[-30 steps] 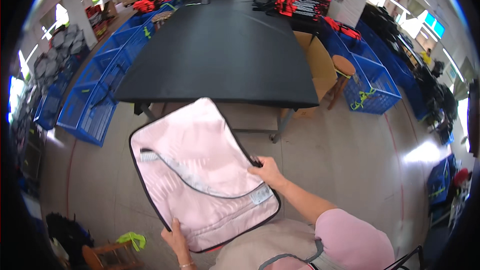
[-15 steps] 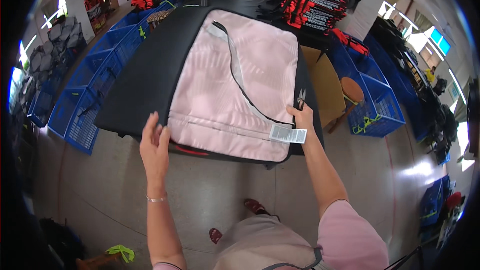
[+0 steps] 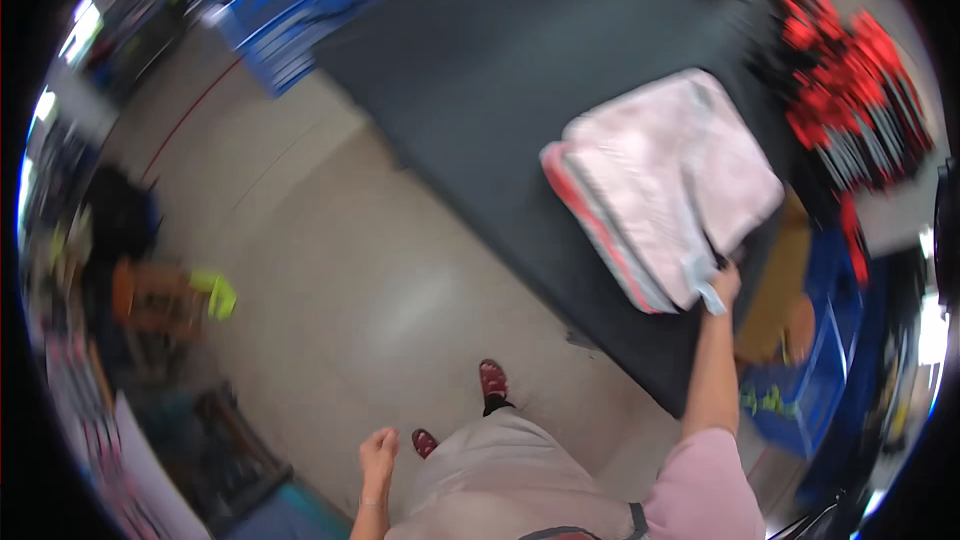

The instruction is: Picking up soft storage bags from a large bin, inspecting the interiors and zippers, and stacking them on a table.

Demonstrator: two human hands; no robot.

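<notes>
Closest in, below a beige-grey cloth apron (image 3: 500, 475) and a pale pink short sleeve (image 3: 705, 485), the person's left hand (image 3: 378, 452) hangs over the smooth grey floor (image 3: 380, 280), its blurred fingers curled in together, well apart from the table. Just ahead of the apron are two dark red patterned sandals (image 3: 492, 378). The right arm reaches out to the right, and the right hand (image 3: 725, 288) is at the near corner of a pale pink rectangular fabric piece with rounded corners (image 3: 640, 170), beside a small white fabric label (image 3: 706, 287); whether its fingers clamp the cloth or only rest there, one cannot tell. The pink piece lies on a broad table with a smooth black cover (image 3: 460, 90), near its right edge, with grey and red layers showing along its left side. Past that edge stand an open brown cardboard box (image 3: 783, 280) and a blue plastic crate (image 3: 815, 385). Farther off, red, black and white goods (image 3: 865, 110) lie heaped, and blue slatted plastic crates (image 3: 330, 5) line the table's far left side
</notes>
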